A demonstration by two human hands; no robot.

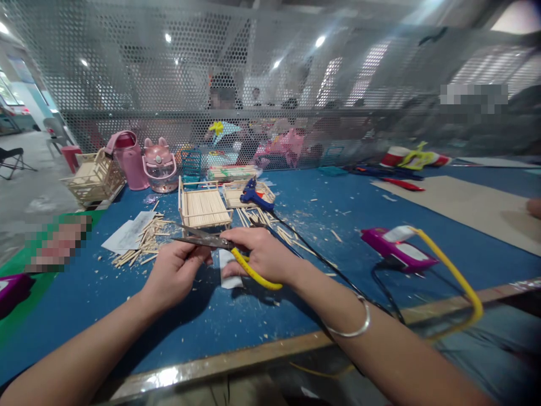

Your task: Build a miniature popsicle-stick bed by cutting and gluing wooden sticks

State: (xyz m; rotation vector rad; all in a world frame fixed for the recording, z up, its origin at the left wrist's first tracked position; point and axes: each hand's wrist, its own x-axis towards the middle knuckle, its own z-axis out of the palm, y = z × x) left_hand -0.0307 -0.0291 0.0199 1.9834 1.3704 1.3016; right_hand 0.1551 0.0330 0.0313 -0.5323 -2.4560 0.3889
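My right hand [270, 254] grips scissors with yellow handles [256, 273], their metal blades parted and pointing left. Just under the blades, my left hand [171, 276] is pinched closed; whatever sits between its fingertips is too small or hidden to make out. Behind both hands stands a small bed-like frame of thin wooden sticks [205, 206]. A blue glue gun [257, 198] rests against a second, lower stick frame [231, 195]. Loose wooden sticks [146, 239] lie in a pile left of the frames, partly over white paper [122, 237]. A small white slip [230, 279] shows beneath my right hand.
A stick-built model [91, 177], a pink flask [129, 160] and a clear pink-lidded bottle [160, 169] line the back left by a perforated metal screen [147, 84]. To the right are a purple power strip [397, 248] with a yellow cord [454, 259] and cardboard [460, 208].
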